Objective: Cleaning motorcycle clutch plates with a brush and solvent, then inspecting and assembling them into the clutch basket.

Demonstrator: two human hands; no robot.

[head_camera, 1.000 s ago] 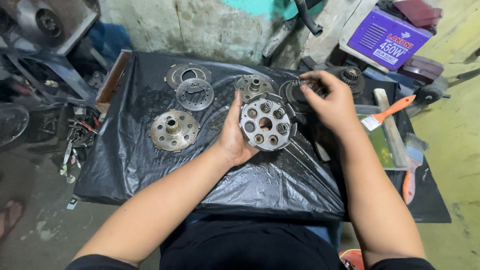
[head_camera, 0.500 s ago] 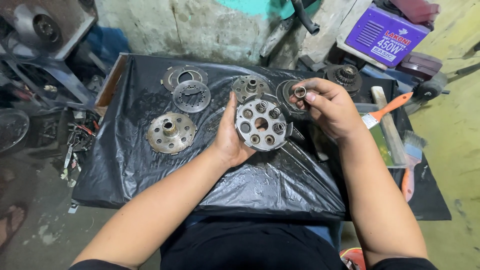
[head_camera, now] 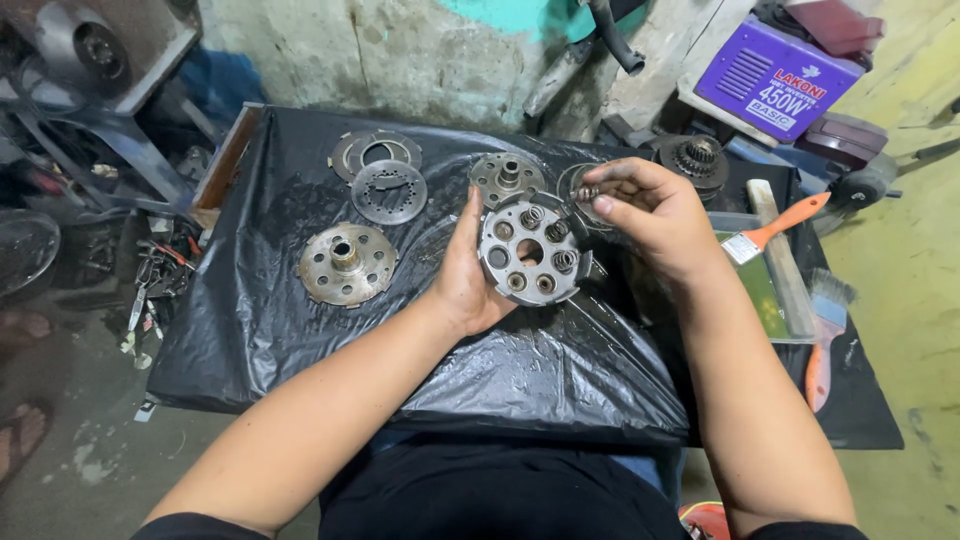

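Observation:
My left hand (head_camera: 467, 272) holds a round metal disc with several holes (head_camera: 531, 252) upright over the black plastic sheet (head_camera: 500, 360). Two or three small coil springs sit in its holes. My right hand (head_camera: 655, 213) is just right of the disc and pinches one small coil spring (head_camera: 590, 192) between thumb and fingertips, above the disc's upper right edge. A flat metal ring lies partly hidden behind that hand.
On the sheet lie a hub disc (head_camera: 346, 263), a perforated plate (head_camera: 389, 191), a ring (head_camera: 375, 153) and a small hub (head_camera: 508, 176). Orange-handled brushes (head_camera: 775, 229) and a wooden stick lie right. A purple box (head_camera: 776, 78) stands at the back right; machine parts clutter the left floor.
My right hand has lifted from the parts at the back right and brought a small spring toward the disc. The disc has tilted slightly in my left hand.

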